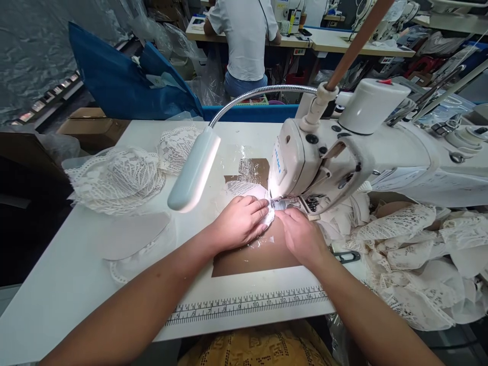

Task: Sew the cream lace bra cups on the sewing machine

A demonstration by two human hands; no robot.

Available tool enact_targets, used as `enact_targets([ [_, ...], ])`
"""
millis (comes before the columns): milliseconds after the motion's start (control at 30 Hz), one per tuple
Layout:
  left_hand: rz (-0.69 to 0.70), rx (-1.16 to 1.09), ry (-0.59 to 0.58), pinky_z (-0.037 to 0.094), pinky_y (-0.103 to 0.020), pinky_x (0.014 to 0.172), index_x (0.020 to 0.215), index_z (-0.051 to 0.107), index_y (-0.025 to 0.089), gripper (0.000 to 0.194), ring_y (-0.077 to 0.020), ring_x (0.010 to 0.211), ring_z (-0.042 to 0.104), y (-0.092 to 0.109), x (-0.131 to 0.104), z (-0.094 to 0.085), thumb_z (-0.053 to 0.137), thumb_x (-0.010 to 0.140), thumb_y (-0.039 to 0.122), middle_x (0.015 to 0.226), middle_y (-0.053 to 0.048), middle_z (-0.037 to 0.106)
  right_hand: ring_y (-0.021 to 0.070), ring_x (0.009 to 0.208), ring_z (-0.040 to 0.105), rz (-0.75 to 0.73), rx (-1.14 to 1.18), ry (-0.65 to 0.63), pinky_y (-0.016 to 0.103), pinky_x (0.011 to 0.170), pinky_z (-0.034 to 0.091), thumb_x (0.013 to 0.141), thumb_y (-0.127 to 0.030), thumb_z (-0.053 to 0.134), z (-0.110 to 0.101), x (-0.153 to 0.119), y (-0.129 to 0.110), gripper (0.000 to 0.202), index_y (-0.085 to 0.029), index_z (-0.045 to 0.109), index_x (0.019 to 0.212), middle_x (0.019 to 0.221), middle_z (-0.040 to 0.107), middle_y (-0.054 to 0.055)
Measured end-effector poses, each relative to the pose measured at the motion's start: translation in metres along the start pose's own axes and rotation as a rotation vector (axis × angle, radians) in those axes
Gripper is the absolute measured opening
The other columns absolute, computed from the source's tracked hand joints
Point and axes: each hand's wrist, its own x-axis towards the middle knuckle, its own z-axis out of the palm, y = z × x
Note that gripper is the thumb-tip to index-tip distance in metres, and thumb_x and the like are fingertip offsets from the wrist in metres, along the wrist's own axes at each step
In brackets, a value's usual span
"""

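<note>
Nearest me, a printed ruler [247, 306] ran along the front of the white table [61, 254]. Past it, on a brown sheet [244, 259], my left hand [244, 221] lay with fingers outstretched over a white lace piece [247, 189] at the sewing machine [293, 152]'s needle; my right hand [303, 231] had its fingertips at the piece's edge, pinching or not I couldn't tell. A lamp [194, 170] hung left of the machine. Farthest off, a person [247, 40] sat at another table.
</note>
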Motion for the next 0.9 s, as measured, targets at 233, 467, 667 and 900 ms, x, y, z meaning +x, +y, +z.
enact_targets([
  [233,0.076,-0.113,0.031,0.045,-0.039,0.086,0.117,0.062,0.016,0.028,-0.0226,0.101,0.057,0.0026,-0.0007,-0.0036,0.045,0.097,0.026,0.12,-0.013,0.063,0.0181,0.078,0.062,0.008,0.016,0.037,0.026,0.065,0.043,0.089,-0.014,0.04,-0.0007,0.0001,-0.0006,0.04,-0.022,0.065,0.12,0.086,0.069,0.008],
  [467,0.124,-0.143,0.0,0.046,-0.037,0.085,0.113,0.064,0.015,0.025,-0.0208,0.098,0.057,0.0058,-0.0001,-0.0005,0.045,0.097,0.022,0.108,-0.011,0.068,0.016,0.074,0.059,-0.007,0.004,0.009,0.028,0.06,0.037,0.089,-0.015,0.043,-0.003,0.003,-0.0038,0.037,-0.024,0.065,0.116,0.093,0.068,0.005],
  [667,0.042,-0.131,0.045,0.048,-0.036,0.084,0.111,0.066,0.017,0.025,-0.0199,0.097,0.059,0.0058,-0.0015,-0.0003,0.045,0.098,0.022,0.116,-0.01,0.067,0.0167,0.073,0.054,-0.108,-0.078,0.003,0.029,0.059,0.034,0.085,-0.009,0.044,-0.0032,0.0016,-0.0026,0.039,-0.023,0.067,0.112,0.087,0.067,0.005],
  [900,0.04,-0.054,0.06,0.049,-0.039,0.082,0.114,0.066,0.015,0.029,-0.0226,0.097,0.059,0.005,0.0015,0.0017,0.044,0.097,0.026,0.118,-0.011,0.066,0.0179,0.07,0.053,-0.085,-0.155,-0.003,0.029,0.058,0.033,0.085,-0.008,0.044,0.0014,0.0025,-0.0034,0.041,-0.021,0.065,0.118,0.082,0.065,0.007],
])
